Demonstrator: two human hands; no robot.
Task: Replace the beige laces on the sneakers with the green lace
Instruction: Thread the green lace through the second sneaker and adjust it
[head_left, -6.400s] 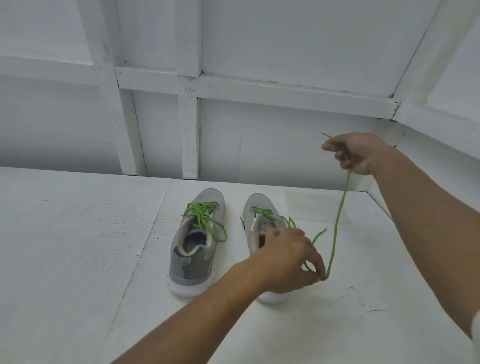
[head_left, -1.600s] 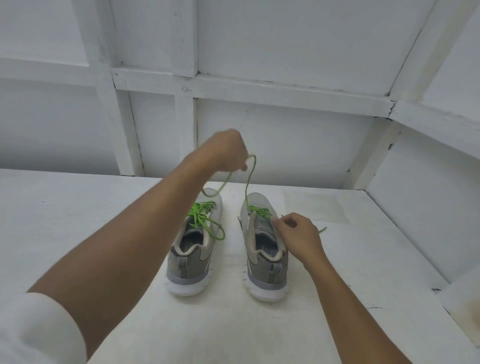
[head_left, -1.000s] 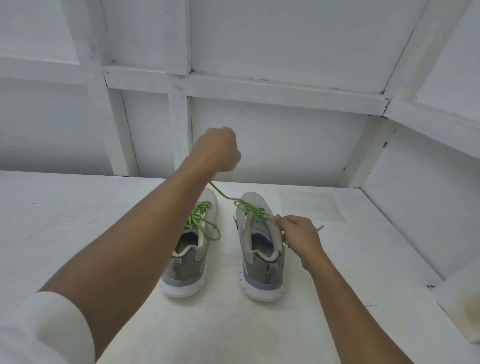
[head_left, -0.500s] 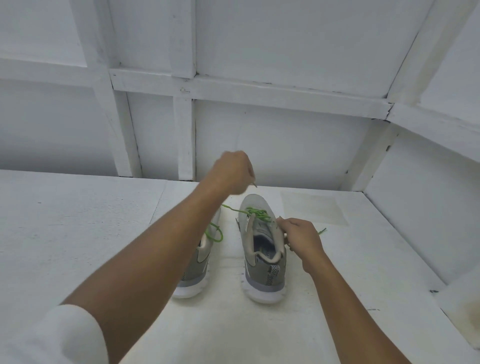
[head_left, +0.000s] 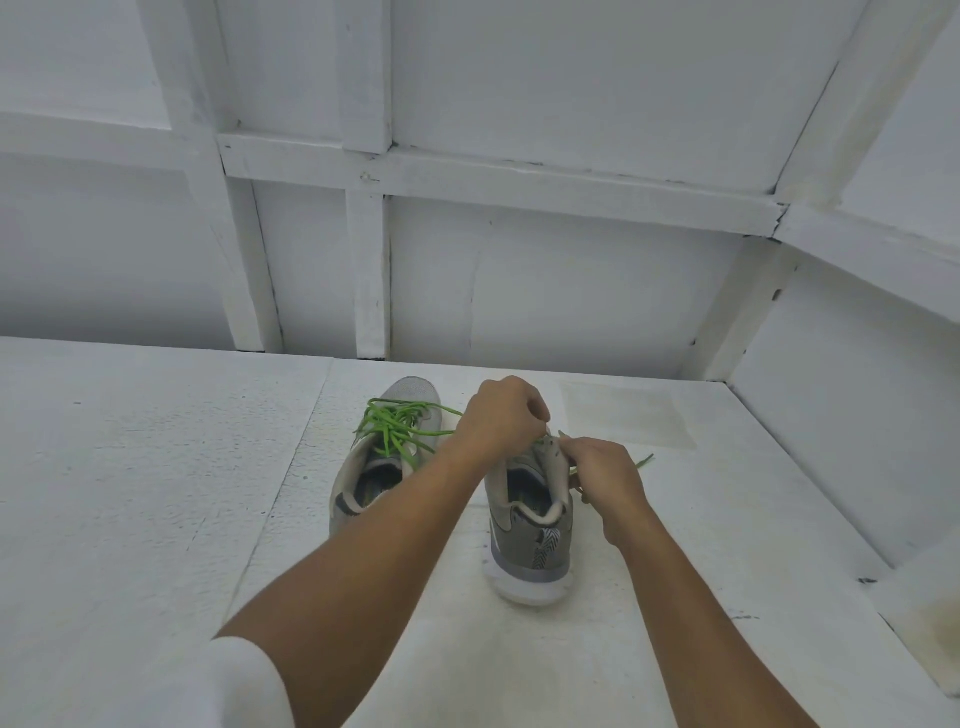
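The fingertips (head_left: 537, 418) of the left hand (head_left: 501, 415) are curled tightly together over the tongue of the grey knit sneaker with a white sole (head_left: 530, 525) on the right. A pinch on the thin bright-green cord lace (head_left: 643, 461) is suggested, though the contact is hidden behind the knuckles. The fingers of the right hand (head_left: 605, 478) are likewise closed, and a green strand is pinched against that sneaker's right collar, with its free end trailing out to the right over the white tabletop (head_left: 156, 467). The two grips appear to be set on opposite sides of the topmost eyelets so that the lace can be drawn snug and evened, the shoe being steadied by the same hands. The heel is turned to the near side, which lets the eyelets be reached from above. Just to the left, and apart from it, the matching grey sneaker (head_left: 358, 488) stands parallel, with its own green lacing (head_left: 395, 426) threaded and lying loose over the tongue. No beige lace is seen, so the work is judged nearly finished.
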